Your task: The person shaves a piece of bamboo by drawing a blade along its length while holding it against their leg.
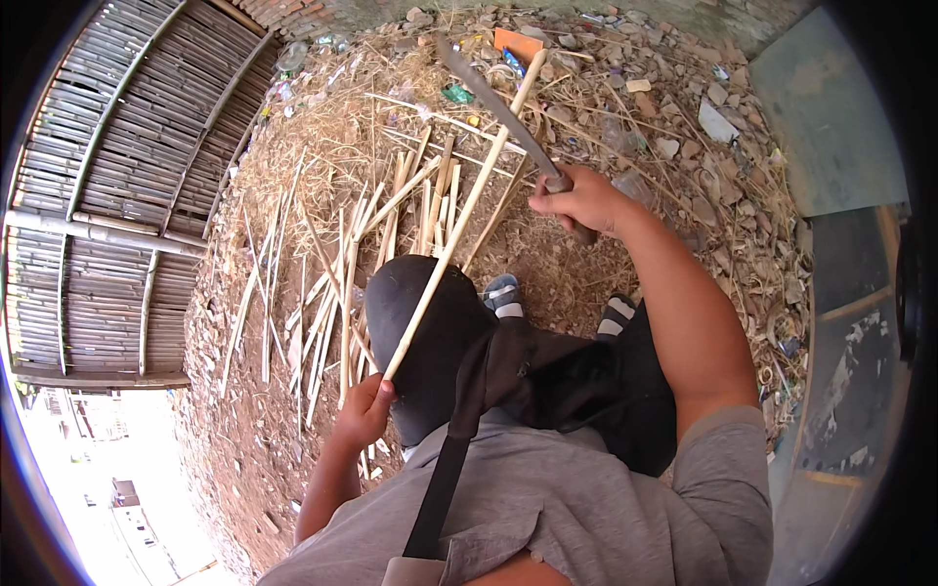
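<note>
My left hand (pixel 365 414) is closed round the near end of a long pale strip, which looks like split bamboo (pixel 467 212). The strip slants up and away to the right, across my dark-covered knee (pixel 423 322). In my right hand (pixel 593 203) is the handle of a machete (pixel 493 103). Its long blade points up and to the left, crossing the strip near its far end in the picture; whether they touch I cannot tell.
Many cut strips (pixel 337 283) lie scattered on the straw-covered ground ahead and left. Rubble and litter (pixel 684 146) spread to the far right. A bamboo slat wall (pixel 127 127) stands at left, dark panels (pixel 850 342) at right. My sandalled feet (pixel 504 293) rest below the pile.
</note>
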Demonstrator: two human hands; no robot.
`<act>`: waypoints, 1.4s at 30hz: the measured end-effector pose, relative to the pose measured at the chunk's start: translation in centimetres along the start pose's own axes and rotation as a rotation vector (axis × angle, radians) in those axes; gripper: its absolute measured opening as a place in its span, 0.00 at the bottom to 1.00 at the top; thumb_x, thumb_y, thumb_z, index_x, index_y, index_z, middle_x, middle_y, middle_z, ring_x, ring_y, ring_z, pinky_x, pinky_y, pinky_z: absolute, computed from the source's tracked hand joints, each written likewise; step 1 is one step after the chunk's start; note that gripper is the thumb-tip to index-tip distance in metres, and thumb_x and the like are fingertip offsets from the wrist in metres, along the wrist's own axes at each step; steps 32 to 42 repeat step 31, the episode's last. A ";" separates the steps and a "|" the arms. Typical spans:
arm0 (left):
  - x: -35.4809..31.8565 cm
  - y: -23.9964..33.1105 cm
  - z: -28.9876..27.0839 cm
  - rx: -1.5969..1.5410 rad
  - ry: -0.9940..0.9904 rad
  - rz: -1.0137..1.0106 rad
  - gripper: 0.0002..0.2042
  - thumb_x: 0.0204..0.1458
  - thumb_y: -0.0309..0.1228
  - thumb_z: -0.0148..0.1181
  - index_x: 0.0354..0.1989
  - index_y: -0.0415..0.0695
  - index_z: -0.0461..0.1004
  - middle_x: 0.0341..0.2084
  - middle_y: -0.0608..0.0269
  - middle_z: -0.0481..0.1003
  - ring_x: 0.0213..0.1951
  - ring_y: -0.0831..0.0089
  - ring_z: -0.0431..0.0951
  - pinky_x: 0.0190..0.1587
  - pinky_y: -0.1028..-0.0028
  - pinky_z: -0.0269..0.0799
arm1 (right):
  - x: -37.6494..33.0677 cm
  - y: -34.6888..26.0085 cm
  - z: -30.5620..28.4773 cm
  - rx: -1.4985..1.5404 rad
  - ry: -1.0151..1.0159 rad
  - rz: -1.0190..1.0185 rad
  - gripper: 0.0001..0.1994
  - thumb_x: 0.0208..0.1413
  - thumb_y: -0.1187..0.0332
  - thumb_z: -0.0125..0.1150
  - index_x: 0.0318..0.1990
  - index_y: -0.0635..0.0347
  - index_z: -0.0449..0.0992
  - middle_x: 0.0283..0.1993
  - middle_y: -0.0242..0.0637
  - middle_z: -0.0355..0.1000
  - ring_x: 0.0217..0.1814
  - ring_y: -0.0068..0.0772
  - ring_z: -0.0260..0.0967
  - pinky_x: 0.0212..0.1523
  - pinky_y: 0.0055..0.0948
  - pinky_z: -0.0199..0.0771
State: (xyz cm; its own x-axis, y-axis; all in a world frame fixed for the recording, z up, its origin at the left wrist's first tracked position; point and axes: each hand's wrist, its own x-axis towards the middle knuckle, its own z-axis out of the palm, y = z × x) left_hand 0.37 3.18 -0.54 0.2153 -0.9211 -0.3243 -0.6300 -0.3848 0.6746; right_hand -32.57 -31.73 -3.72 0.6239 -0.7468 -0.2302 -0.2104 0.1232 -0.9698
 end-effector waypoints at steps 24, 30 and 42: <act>3.0 8.6 4.4 0.442 0.170 0.425 0.34 0.49 0.38 0.73 0.63 0.40 0.65 0.32 0.54 0.78 0.27 0.57 0.81 0.27 0.61 0.77 | -1.6 -3.3 4.7 0.656 -0.085 -0.224 0.11 0.61 0.61 0.67 0.40 0.57 0.77 0.46 0.38 0.77 0.27 0.20 0.66 0.30 0.25 0.71; 4.2 9.0 4.4 0.515 0.128 0.292 0.40 0.51 0.37 0.71 0.71 0.49 0.57 0.39 0.50 0.82 0.35 0.51 0.84 0.33 0.58 0.79 | -1.9 -3.3 2.7 0.784 -0.066 -0.202 0.17 0.62 0.61 0.66 0.53 0.60 0.76 0.49 0.38 0.78 0.27 0.21 0.66 0.31 0.25 0.72; 4.3 9.1 3.8 0.487 0.125 0.248 0.41 0.51 0.37 0.71 0.73 0.53 0.55 0.40 0.49 0.82 0.37 0.51 0.84 0.34 0.59 0.79 | -2.0 -3.7 2.3 0.772 -0.051 -0.196 0.15 0.62 0.62 0.66 0.52 0.58 0.76 0.49 0.39 0.78 0.27 0.22 0.67 0.32 0.29 0.74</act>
